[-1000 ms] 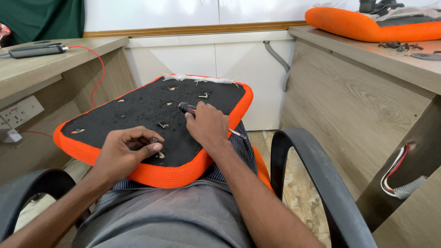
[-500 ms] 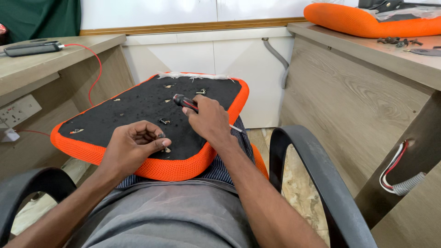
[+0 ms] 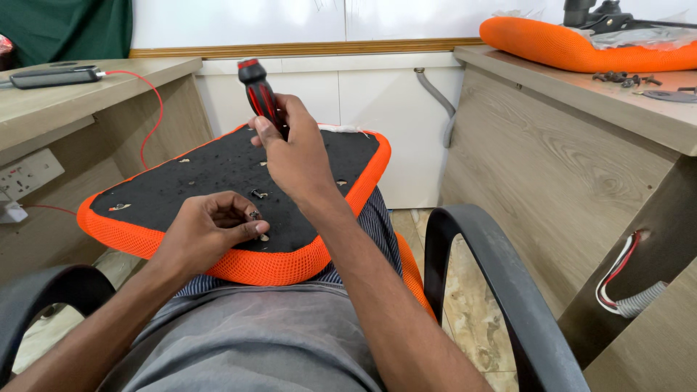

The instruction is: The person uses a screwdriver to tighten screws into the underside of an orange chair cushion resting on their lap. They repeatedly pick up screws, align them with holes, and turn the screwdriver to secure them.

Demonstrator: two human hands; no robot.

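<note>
From the head view I see my right hand (image 3: 296, 156) raised above the lap, fingers wrapped tight round a red-and-black screwdriver (image 3: 260, 96) whose handle end points up and away from me. My left hand (image 3: 207, 231) rests low on the near part of an orange-edged black seat panel (image 3: 218, 174) lying across my thighs, its fingertips pinched narrow on a small screw (image 3: 255, 215). Another loose screw (image 3: 259, 194) lies on the black surface just beyond that hand, with more small bits scattered further left. A black chair armrest (image 3: 486, 276) curves at my right, beside a wooden desk (image 3: 581, 160) carrying a second orange cushion (image 3: 573, 47).
</note>
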